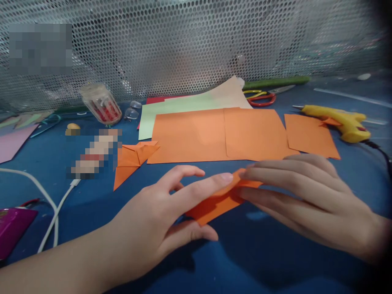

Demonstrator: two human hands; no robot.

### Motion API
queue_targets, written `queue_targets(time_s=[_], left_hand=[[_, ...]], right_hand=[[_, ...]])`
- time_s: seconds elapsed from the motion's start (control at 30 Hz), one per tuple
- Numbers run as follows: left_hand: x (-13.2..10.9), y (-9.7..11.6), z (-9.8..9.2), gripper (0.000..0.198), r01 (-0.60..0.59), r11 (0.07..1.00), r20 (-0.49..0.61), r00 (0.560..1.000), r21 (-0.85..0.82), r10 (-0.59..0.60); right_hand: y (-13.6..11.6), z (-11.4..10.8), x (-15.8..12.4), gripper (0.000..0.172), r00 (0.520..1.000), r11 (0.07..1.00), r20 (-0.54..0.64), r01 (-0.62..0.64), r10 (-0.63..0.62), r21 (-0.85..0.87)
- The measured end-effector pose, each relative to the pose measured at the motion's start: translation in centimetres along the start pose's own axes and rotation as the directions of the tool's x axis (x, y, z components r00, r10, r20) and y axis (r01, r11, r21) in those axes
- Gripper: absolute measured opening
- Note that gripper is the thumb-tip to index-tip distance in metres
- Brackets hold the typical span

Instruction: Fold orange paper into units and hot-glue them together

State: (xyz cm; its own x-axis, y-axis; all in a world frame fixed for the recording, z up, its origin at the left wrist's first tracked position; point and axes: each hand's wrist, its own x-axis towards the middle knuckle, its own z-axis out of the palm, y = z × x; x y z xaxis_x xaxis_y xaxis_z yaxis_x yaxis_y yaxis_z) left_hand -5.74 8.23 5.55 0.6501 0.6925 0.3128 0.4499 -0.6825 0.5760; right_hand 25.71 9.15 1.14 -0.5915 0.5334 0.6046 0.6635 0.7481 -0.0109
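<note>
A folded piece of orange paper (214, 209) is between my two hands, above the near part of the blue table. My left hand (163, 206) grips its left end, index finger along the upper fold and thumb at the lower edge. At the right end, my right hand (309, 194) pinches the paper; its fingertips partly hide that corner. Beyond my left hand lies a folded orange paper shape (130, 159) with pointed ends. Flat orange sheets (190, 136) lie just past both hands, and a smaller orange square (309, 134) sits to their right.
A yellow glue gun (333, 118) rests at the right, its tip near the orange square. Scissors (261, 98) lie behind the sheets, beside pale green paper (147, 120). A jar with red contents (102, 106) stands at back left. A white cable (63, 204) crosses the left side.
</note>
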Motion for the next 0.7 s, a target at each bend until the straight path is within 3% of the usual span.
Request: queue_targets(time_s=[0.1,0.27,0.33,0.4,0.47,0.57,0.7], left_hand=[[-0.1,-0.4,0.1,0.052,0.073,0.996,-0.015,0.997,-0.054,-0.074],[0.1,-0.5,0.0,0.050,0.277,0.958,0.012,0.961,-0.072,-0.277],[0.2,-0.4,0.2,0.054,0.291,0.953,-0.015,0.956,-0.080,-0.294],[0.2,-0.4,0.5,0.058,0.293,0.952,-0.061,0.952,-0.086,-0.299],[0.2,-0.3,0.8,0.066,0.275,0.960,-0.101,0.955,-0.056,-0.280],[0.4,-0.3,1.0,0.073,0.206,0.979,-0.126,0.971,-0.001,-0.204],[0.7,-0.1,0.9,0.053,0.104,0.992,-0.128,0.987,0.067,-0.095]], right_hand=[[-0.1,-0.2,-0.5,0.028,0.997,0.998,0.042,0.057,-0.058,0.010],[0.1,-0.8,0.8,0.018,0.985,0.987,0.065,0.157,-0.158,0.019],[0.1,-0.9,1.8,0.017,0.957,0.959,0.055,0.283,-0.284,0.019],[0.0,-0.9,2.8,0.029,0.906,0.907,0.052,0.419,-0.421,0.039],[-0.4,-0.7,3.3,0.041,0.884,0.884,0.061,0.458,-0.464,0.092],[-1.2,-0.2,3.4,0.045,0.916,0.906,0.107,0.357,-0.388,0.230],[-1.8,0.3,3.1,0.035,0.965,0.886,0.198,0.065,-0.173,0.459]])
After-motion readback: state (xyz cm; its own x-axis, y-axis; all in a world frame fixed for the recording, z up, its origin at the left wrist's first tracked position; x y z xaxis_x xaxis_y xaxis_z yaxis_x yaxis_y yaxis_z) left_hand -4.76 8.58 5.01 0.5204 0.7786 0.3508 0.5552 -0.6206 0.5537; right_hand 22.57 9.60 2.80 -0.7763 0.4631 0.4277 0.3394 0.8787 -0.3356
